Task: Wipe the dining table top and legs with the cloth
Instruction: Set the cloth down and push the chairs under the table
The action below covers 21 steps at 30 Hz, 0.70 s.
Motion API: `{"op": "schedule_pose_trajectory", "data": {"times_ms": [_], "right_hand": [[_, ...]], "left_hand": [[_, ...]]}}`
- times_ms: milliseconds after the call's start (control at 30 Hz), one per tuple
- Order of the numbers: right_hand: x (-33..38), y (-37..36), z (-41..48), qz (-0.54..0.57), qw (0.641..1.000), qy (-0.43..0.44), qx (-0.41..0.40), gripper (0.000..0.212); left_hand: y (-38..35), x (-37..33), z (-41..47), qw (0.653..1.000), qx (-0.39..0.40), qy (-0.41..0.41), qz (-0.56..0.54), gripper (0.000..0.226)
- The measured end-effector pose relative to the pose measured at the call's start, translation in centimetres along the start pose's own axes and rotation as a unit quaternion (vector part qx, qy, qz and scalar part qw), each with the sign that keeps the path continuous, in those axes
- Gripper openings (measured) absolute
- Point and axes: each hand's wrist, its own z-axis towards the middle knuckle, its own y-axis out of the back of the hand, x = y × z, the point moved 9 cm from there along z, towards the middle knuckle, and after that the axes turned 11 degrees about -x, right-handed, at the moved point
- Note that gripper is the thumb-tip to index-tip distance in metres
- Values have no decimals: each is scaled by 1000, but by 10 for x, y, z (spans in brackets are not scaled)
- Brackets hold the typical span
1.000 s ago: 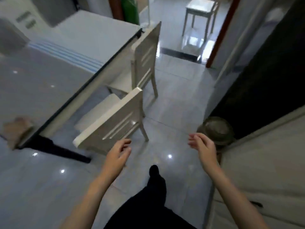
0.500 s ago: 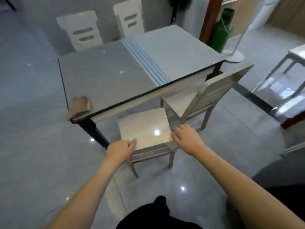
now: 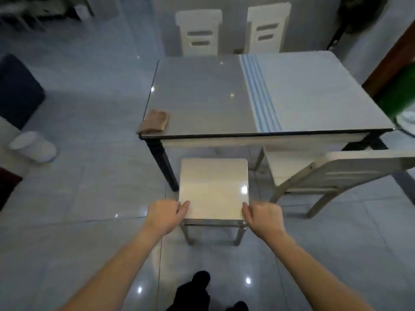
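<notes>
Cloth (image 3: 153, 124) (brown, folded) lies on the near-left corner of the dining table (image 3: 202, 97), one edge just over the rim, well apart from both hands. Left hand (image 3: 165, 215) and right hand (image 3: 262, 217) each grip a near corner of the white chair (image 3: 213, 187) in front of the table, fingers curled round its edge. Second chair (image 3: 336, 171) stands to the right, seat partly under the tabletop.
</notes>
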Motion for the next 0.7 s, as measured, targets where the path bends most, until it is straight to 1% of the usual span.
{"op": "schedule_pose_trajectory", "data": {"times_ms": [167,333,467,600,700], "right_hand": [[2,1,6,35,998,38,-38,50],[-7,-13,27,57,996,42,-44,49],[-17,-24,57,34,997,49,-40,51],[-22,-38,94,47,997,50,-38,51],[-23,-51,125,47,997,58,-31,52]], "left_hand": [[4,0,-3,997,-39,68,10,59],[15,-7,22,993,-90,72,19,61],[12,-12,51,993,-83,85,25,57],[14,-12,88,994,-83,71,3,48],[12,-7,120,995,-79,66,-2,50]]}}
